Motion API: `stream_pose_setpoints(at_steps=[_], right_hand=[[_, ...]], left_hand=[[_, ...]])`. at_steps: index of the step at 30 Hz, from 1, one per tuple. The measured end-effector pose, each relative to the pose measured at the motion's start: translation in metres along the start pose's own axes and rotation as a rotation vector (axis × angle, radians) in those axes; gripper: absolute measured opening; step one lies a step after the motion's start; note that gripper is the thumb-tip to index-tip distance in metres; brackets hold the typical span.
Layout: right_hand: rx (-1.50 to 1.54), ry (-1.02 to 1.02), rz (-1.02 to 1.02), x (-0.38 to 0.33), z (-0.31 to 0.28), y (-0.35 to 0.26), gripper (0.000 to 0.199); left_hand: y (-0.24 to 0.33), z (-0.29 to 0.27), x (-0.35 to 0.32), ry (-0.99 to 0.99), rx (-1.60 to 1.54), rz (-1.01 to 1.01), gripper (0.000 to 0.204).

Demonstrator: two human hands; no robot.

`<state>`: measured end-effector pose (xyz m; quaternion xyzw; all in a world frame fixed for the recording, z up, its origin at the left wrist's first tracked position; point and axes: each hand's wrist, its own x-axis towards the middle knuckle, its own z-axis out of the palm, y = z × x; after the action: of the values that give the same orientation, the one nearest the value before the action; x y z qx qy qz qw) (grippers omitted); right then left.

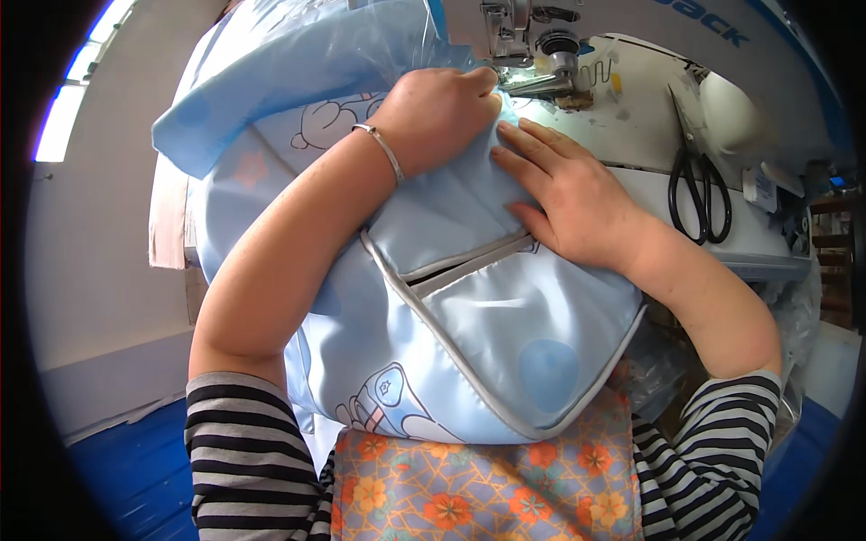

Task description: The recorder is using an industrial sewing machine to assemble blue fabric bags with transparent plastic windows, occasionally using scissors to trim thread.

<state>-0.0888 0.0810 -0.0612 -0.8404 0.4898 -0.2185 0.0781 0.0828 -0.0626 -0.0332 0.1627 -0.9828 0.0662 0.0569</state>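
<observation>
Light blue printed fabric [433, 343] with grey piped edges spreads over the machine bed and hangs down onto my lap. My left hand [442, 117] is closed, its fingers gripping the fabric close to the needle area of the sewing machine [559, 54]. My right hand [568, 185] lies flat on the cloth with fingers stretched out, just right of the left one. A grey-bound slit, like a pocket opening [460, 269], runs below it. The fabric under the presser foot is partly hidden by my left hand.
Black-handled scissors [699, 185] lie on the machine table [645, 185] at the right. A rounded white object [729, 110] and a small white box [760, 189] are beyond them. Clear plastic film [361, 45] covers cloth at the back left. A white wall [99, 252] stands left.
</observation>
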Motion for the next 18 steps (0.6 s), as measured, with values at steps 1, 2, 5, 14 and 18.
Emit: stream_pose_setpoints(at_steps=[1, 2, 5, 14, 18], right_hand=[[-0.012, 0.005, 0.001, 0.000, 0.000, 0.000, 0.053], [-0.023, 0.010, 0.001, 0.000, 0.000, -0.001, 0.052], [-0.035, 0.000, 0.006, 0.001, -0.001, -0.002, 0.052], [-0.097, 0.015, 0.000, 0.005, 0.000, 0.005, 0.050], [-0.108, 0.062, 0.003, 0.007, 0.003, 0.009, 0.048]], left_hand=[[0.000, 0.001, -0.001, 0.011, -0.022, -0.026, 0.014], [-0.001, 0.002, -0.002, 0.022, -0.043, -0.052, 0.013], [-0.002, 0.005, -0.004, 0.202, 0.008, 0.104, 0.011], [-0.005, 0.014, -0.005, 0.374, 0.073, 0.154, 0.015], [-0.019, 0.011, -0.011, 0.516, 0.054, 0.190, 0.017]])
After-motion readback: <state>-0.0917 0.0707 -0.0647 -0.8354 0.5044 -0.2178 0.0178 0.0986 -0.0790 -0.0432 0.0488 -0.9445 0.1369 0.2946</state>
